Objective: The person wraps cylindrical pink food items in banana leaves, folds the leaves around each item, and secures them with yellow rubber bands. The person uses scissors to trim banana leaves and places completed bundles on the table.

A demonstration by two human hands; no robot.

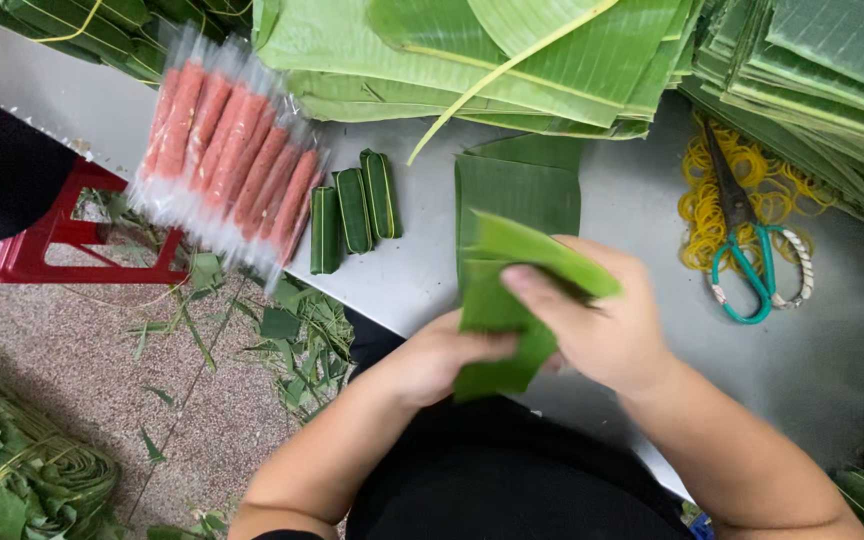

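Both my hands hold a folded piece of green banana leaf (500, 305) just above the near edge of the grey table (422, 270). My left hand (437, 358) grips its lower part from below. My right hand (602, 325) closes over its upper right, with the thumb across the fold. Whatever may be inside the leaf is hidden. Under it on the table lies a flat stack of cut leaf pieces (519, 190).
Three small wrapped leaf rolls (354, 212) lie left of the stack, beside a row of pink sausages in clear plastic sleeves (230, 160). Big banana leaves (482, 60) pile at the back. Scissors (747, 250) lie on yellow rubber bands (702, 200). A red stool (62, 235) stands on the littered floor.
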